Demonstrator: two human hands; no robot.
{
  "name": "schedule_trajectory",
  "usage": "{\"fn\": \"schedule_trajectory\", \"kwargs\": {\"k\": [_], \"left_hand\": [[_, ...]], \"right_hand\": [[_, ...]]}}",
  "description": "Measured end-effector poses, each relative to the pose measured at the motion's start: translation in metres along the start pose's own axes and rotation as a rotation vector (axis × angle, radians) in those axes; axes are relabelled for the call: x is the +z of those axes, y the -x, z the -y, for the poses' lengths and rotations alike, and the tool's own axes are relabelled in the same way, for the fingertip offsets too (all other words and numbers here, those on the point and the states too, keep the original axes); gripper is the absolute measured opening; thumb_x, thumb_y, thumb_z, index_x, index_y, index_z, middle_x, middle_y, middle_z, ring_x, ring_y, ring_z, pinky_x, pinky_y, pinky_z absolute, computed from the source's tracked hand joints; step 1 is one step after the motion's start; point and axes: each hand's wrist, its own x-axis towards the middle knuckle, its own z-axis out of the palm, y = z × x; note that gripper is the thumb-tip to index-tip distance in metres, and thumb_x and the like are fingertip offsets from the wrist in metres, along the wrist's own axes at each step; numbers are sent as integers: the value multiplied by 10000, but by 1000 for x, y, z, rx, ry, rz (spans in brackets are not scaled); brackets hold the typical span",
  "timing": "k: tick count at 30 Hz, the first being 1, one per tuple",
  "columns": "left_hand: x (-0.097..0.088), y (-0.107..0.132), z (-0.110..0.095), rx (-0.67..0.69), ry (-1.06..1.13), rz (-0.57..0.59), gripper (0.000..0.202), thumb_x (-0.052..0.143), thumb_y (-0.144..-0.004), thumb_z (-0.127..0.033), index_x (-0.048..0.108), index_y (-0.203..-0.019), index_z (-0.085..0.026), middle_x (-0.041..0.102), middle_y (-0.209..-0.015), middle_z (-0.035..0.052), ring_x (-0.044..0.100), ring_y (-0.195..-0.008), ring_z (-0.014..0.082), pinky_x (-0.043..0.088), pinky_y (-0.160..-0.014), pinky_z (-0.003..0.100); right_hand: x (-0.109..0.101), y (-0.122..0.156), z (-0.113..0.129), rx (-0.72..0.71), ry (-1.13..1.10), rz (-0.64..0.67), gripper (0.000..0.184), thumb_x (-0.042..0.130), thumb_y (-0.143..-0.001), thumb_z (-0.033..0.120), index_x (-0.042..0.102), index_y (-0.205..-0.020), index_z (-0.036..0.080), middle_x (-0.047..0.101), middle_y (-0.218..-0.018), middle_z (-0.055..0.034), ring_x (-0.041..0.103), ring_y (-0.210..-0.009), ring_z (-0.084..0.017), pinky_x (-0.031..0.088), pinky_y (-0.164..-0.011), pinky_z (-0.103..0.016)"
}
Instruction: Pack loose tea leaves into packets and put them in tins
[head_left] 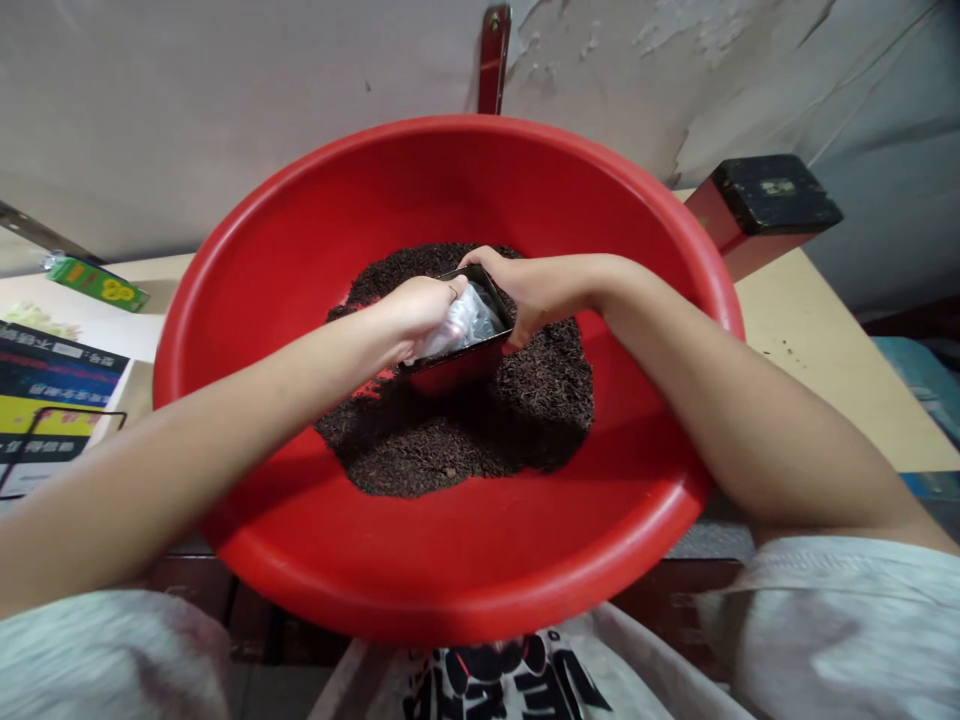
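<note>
A large red plastic basin [450,570] holds a heap of dark, dry loose tea leaves [547,390]. Low over the heap is a rectangular tin [457,372] with a dark rim, its mouth facing up. A clear plastic bag [478,316] lines the inside of the tin. My right hand [514,290] wraps round the far right side of the tin. At the tin's left edge, my left hand [426,312] is closed on the bag, thumb on top; its other fingertips are partly hidden. How full the bag is cannot be seen.
A closed red tin with a black lid [776,195] stands right of the basin on a pale wooden board [832,350]. On the left lie a green box [97,282] and a printed colourful box [56,395]. A peeling wall [300,90] rises behind the basin.
</note>
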Motion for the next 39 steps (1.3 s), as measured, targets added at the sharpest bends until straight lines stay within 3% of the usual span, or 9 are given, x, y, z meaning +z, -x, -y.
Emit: {"fn": "schedule_trajectory", "kwargs": {"k": [3, 8, 13, 16, 21, 25, 29, 33, 39], "left_hand": [[-3, 10, -7, -43, 133, 157, 109, 501, -759, -249, 577, -781, -174, 588, -653, 39, 591, -572, 170, 518, -604, 366], [-36, 32, -24, 343, -254, 193, 710, 716, -571, -314, 483, -1241, -284, 533, -1171, 69, 510, -1121, 328, 425, -943, 498], [-56, 32, -20, 388, -585, 160, 937, 736, -547, -480, 353, -1358, -211, 407, -1346, 128, 381, -1237, 376, 310, -1016, 545], [-54, 27, -19, 253, -598, 169, 726, 674, -649, -475, 438, -1271, -183, 528, -1213, 110, 503, -1118, 287, 396, -943, 426], [-35, 18, -31, -104, -566, 56, 265, 601, -758, -408, 572, -721, -146, 562, -697, 52, 586, -772, 223, 426, -732, 345], [-14, 12, -37, -610, 63, 39, 279, 437, -868, -220, 485, -601, -155, 461, -528, 16, 470, -483, 114, 381, -538, 269], [6, 17, -43, -777, 516, -178, 266, 324, -858, -63, 474, -657, -152, 477, -521, 5, 443, -419, 75, 411, -491, 227], [11, 32, -49, -681, 631, -230, 227, 398, -799, -23, 465, -983, -140, 591, -697, 33, 616, -591, 119, 526, -643, 263], [-23, 45, -35, -147, 166, 112, 672, 656, -566, -6, 425, -1168, -193, 617, -979, 63, 625, -969, 239, 498, -860, 386]], "right_hand": [[1, -1, 2, 63, 30, 20, 1021, 808, -426, 281, 295, -1306, 205, 556, -1188, -101, 567, -1030, -305, 501, -918, -428], [2, -4, -1, 57, 11, -5, 1074, 804, -416, 266, 284, -1352, 175, 501, -1279, -112, 496, -1154, -333, 441, -1000, -441], [1, -1, 1, 48, -55, -11, 1054, 793, -435, 280, 286, -1354, 183, 499, -1295, -94, 470, -1192, -328, 426, -1010, -420], [0, 2, 7, 83, -38, -1, 989, 785, -456, 269, 307, -1318, 183, 546, -1230, -89, 518, -1123, -313, 474, -932, -382], [-2, 4, 10, 142, -13, -4, 930, 789, -462, 307, 336, -1268, 214, 611, -1079, -69, 573, -962, -277, 501, -751, -342], [0, 3, 6, 102, -23, -7, 921, 800, -411, 219, 363, -1222, 227, 586, -1124, -73, 565, -967, -258, 493, -761, -322], [2, 2, 3, 56, -23, -7, 887, 784, -414, 186, 372, -1198, 232, 576, -1119, -63, 569, -963, -242, 492, -758, -310], [5, 0, 3, 60, -25, -32, 952, 811, -373, 187, 376, -1219, 231, 578, -1122, -73, 571, -932, -235, 491, -760, -319], [4, -1, 2, 67, -52, -66, 900, 825, -406, 278, 414, -1206, 231, 607, -1087, -72, 572, -960, -257, 493, -774, -332]]}}
